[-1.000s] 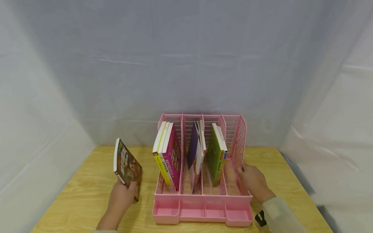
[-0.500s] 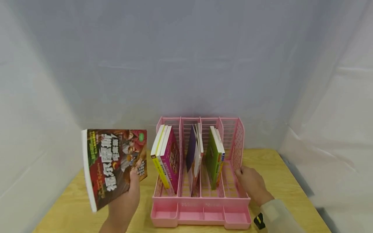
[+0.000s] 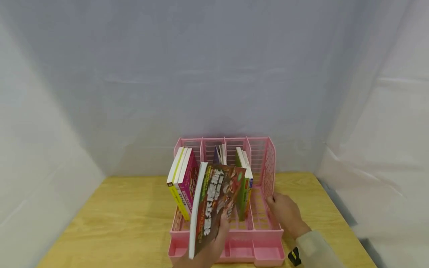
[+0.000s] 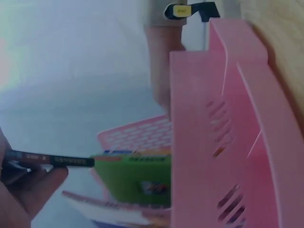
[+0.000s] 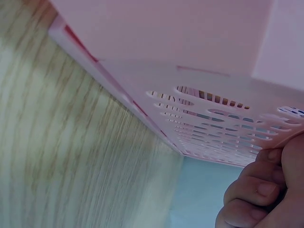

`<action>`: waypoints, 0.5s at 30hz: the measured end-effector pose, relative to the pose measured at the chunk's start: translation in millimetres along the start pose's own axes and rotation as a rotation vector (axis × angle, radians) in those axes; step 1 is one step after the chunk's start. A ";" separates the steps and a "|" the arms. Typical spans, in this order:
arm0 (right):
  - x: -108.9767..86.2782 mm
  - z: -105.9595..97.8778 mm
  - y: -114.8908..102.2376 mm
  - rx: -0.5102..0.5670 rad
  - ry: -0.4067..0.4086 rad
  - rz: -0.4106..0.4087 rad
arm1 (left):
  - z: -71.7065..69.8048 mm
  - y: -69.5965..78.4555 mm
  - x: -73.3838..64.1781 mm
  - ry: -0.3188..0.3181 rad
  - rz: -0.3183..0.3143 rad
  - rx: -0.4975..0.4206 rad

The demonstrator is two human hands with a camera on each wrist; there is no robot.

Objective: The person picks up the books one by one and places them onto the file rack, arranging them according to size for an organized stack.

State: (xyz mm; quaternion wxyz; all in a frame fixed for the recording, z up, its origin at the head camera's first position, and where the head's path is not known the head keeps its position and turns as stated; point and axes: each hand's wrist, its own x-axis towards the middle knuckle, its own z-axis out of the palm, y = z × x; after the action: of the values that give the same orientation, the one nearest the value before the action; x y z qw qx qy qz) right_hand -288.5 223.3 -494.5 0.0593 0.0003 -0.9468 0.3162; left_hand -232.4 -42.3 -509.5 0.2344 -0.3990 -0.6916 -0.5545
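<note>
My left hand (image 3: 214,247) grips a brown book (image 3: 214,208) with a colourful cover and white lettering, held up in front of the pink book rack (image 3: 271,163). In the left wrist view the book's dark spine (image 4: 71,160) points toward the green book (image 4: 135,180) in the rack. My right hand (image 3: 285,214) pinches the rack's right side wall; the right wrist view shows curled fingers (image 5: 251,190) at its perforated panel (image 5: 204,121). Magenta and yellow books (image 3: 182,182) stand in the leftmost compartment. The brown book partly hides the thin books (image 3: 220,154) and the green book behind it.
The rightmost compartment (image 3: 259,204) shows its bare slatted floor. Shallow trays (image 3: 241,251) run along the rack's front. The wooden table (image 3: 124,219) extends on both sides, with pale sheeting (image 3: 214,74) behind and beside it.
My left hand has lifted the brown book from the left, turned its cover toward the view, and carried it right to the rack's front. My right hand keeps its hold on the side wall.
</note>
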 end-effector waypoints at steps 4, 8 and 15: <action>-1.0 2.9 -1.9 0.024 -0.004 0.000 | 7.6 33.4 16.0 0.141 -0.064 0.163; -2.2 4.9 -4.1 0.022 0.004 -0.008 | 14.9 70.9 31.8 0.222 -0.357 0.293; -3.5 5.7 -6.1 -0.003 0.018 0.003 | 27.1 69.0 40.8 0.064 -0.495 0.415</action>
State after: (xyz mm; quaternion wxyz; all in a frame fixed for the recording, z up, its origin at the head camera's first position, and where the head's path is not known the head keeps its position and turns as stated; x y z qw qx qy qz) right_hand -285.5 214.9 -495.7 0.0672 -0.0039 -0.9468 0.3147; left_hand -196.5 0.1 -445.7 0.1900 -0.1448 -0.8582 -0.4543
